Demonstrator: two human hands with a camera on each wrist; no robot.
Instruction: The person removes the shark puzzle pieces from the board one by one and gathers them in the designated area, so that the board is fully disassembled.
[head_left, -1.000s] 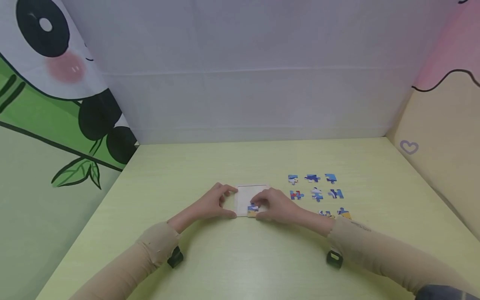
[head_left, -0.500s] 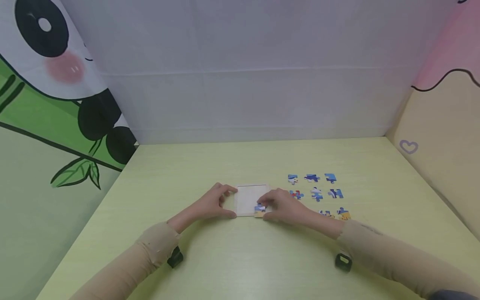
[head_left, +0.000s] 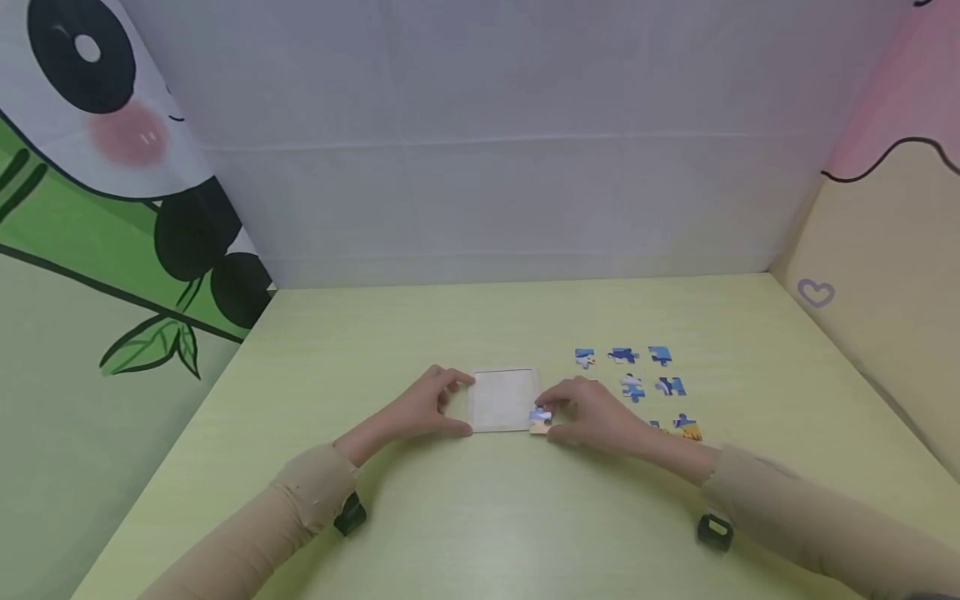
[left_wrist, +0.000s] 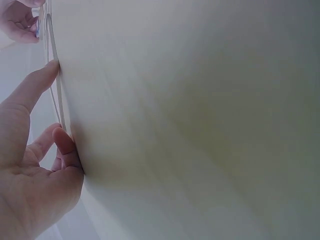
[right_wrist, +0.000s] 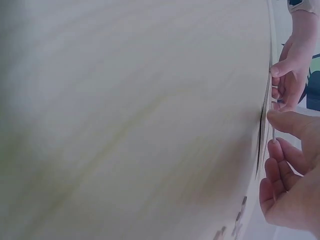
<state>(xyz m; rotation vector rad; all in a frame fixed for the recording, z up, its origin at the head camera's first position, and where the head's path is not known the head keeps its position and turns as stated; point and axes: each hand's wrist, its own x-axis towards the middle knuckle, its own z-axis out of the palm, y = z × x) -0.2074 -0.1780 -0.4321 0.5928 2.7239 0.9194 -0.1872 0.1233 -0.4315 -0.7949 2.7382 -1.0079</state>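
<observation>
In the head view a white square puzzle tray (head_left: 502, 402) lies flat on the table, with a thin raised border. My left hand (head_left: 422, 406) holds its left side, thumb at the near corner and forefinger at the far corner; the left wrist view shows the thumb (left_wrist: 42, 82) against the edge. Between thumb and fingers my right hand (head_left: 592, 414) pinches a jigsaw piece (head_left: 539, 420) printed blue, white and sandy yellow. That piece overlaps the tray's near right corner in the head view. Seen from the right wrist, the pinched piece (right_wrist: 274, 134) is edge-on.
Right of the tray lie several loose jigsaw pieces in rows, among them a dark blue one (head_left: 623, 356), a light blue one (head_left: 633, 387) and a yellow one (head_left: 686, 427). My right hand and forearm hide part of the rows. A pale wall (head_left: 487, 200) closes the table's back.
My right hand has slid right with the pinched piece, from the tray's lower middle to its near right corner. It now covers the red-and-blue piece. The left hand and tray stay put.
</observation>
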